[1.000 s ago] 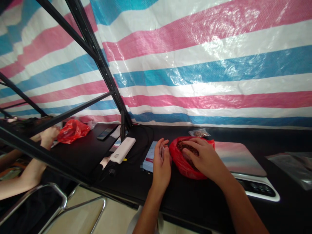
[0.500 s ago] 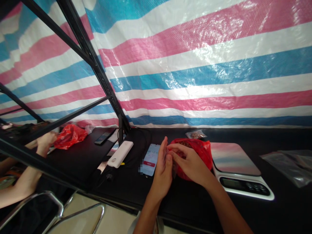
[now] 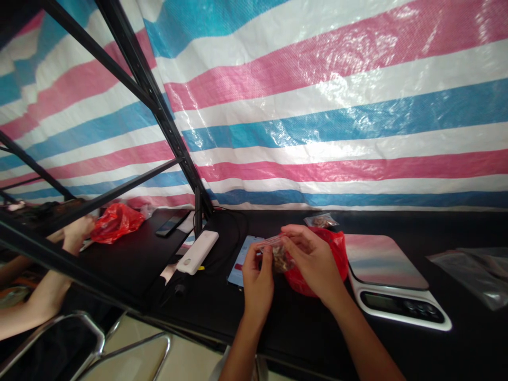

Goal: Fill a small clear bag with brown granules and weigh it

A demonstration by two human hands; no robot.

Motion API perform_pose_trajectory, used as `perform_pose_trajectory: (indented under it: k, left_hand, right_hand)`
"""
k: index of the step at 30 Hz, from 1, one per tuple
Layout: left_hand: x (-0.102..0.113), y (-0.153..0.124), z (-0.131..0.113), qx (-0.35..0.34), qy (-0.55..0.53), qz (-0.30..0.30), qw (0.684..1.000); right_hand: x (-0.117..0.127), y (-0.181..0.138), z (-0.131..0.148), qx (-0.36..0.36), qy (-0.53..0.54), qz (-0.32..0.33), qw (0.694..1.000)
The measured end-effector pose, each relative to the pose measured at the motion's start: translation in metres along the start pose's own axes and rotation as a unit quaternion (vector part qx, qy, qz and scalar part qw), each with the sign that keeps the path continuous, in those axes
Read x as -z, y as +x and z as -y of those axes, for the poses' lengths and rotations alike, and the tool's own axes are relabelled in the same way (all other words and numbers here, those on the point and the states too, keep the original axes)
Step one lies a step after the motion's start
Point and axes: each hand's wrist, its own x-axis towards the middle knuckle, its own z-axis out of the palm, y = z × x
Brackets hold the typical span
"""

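Note:
Between my two hands is a small clear zip bag (image 3: pixel 281 257) with brownish dried bits inside. My left hand (image 3: pixel 259 275) pinches the bag's upper left edge, thumb on the near side. My right hand (image 3: pixel 311 260) grips the same bag near its top right. Just behind my right hand lies a red plastic bag (image 3: pixel 338 254), partly hidden by it. A phone (image 3: pixel 237 269) with a lit screen lies left of my left hand, partly covered by it. Right of the red bag stands a white kitchen scale (image 3: pixel 391 275), its plate bare.
Another filled zip bag (image 3: pixel 321 220) lies at the back of the black table. Flat clear bags (image 3: pixel 472 270) lie at the right. A white power bank (image 3: pixel 198 252) and cables are at the left, by a black metal frame (image 3: pixel 174 137). A person's arm (image 3: pixel 59 286) reaches toward another red bag (image 3: pixel 119 222).
My left hand has turned from upright and flat to pinching the zip bag's edge. The bag, mostly hidden before, now shows between both hands.

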Motion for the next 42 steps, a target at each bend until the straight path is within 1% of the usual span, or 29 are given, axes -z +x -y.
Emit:
perform_pose_trajectory:
  k: [3, 7, 14, 18, 22, 25, 29, 31, 32, 34, 35, 37, 38, 40, 41, 42]
  left_hand:
    - [0.002, 0.0, 0.002, 0.009, -0.01, -0.004, 1.0]
    - [0.005, 0.0, 0.003, 0.012, -0.015, -0.008, 1.0]
    - [0.009, 0.0, -0.003, 0.005, -0.003, 0.0, 1.0]
    - [0.011, -0.001, -0.004, 0.003, 0.009, 0.006, 1.0]
    - [0.012, -0.001, -0.005, -0.002, 0.011, 0.011, 1.0]
    - [0.012, -0.003, -0.007, 0.0, 0.01, 0.026, 1.0]
    - [0.013, -0.005, -0.007, -0.001, 0.018, 0.04, 0.999]
    - [0.014, -0.005, -0.007, -0.009, 0.024, 0.026, 0.999]
    - [0.014, -0.004, -0.007, -0.02, 0.027, 0.009, 0.999]
    - [0.016, -0.003, -0.008, -0.045, 0.034, -0.037, 0.998]
    - [0.016, -0.002, -0.009, -0.052, 0.039, -0.06, 0.996]
    - [0.018, 0.0, -0.009, -0.051, 0.049, -0.092, 0.993]
    - [0.019, 0.001, -0.008, -0.046, 0.052, -0.099, 0.993]
    - [0.021, 0.003, -0.006, -0.04, 0.055, -0.104, 0.992]
    - [0.022, 0.004, -0.004, -0.039, 0.056, -0.103, 0.992]
    - [0.023, 0.004, -0.002, -0.038, 0.057, -0.102, 0.992]
  right_hand:
    - [-0.001, 0.001, -0.001, -0.009, -0.004, 0.006, 1.0]
    - [-0.003, 0.0, -0.003, -0.005, -0.022, 0.03, 0.999]
    - [-0.005, -0.003, -0.009, 0.037, -0.065, 0.04, 0.996]
    - [-0.006, -0.005, -0.008, 0.041, -0.083, 0.055, 0.994]
    - [-0.003, -0.005, -0.004, 0.038, -0.077, 0.058, 0.995]
    - [-0.002, -0.006, -0.002, 0.037, -0.066, 0.068, 0.995]
    - [-0.007, -0.009, -0.002, 0.037, -0.067, 0.076, 0.994]
    - [-0.009, -0.008, -0.002, 0.044, -0.077, 0.071, 0.994]
    - [-0.008, -0.007, -0.001, 0.049, -0.083, 0.063, 0.993]
    - [0.002, -0.002, 0.002, 0.067, -0.105, 0.018, 0.992]
    - [0.012, 0.001, 0.005, 0.078, -0.12, -0.02, 0.99]
    - [0.038, 0.007, 0.012, 0.104, -0.159, -0.126, 0.974]
    - [0.053, 0.009, 0.017, 0.113, -0.177, -0.187, 0.96]
    - [0.086, 0.01, 0.024, 0.123, -0.207, -0.309, 0.92]
    - [0.102, 0.009, 0.026, 0.118, -0.25, -0.345, 0.897]
    - [0.116, 0.007, 0.027, 0.101, -0.304, -0.361, 0.876]
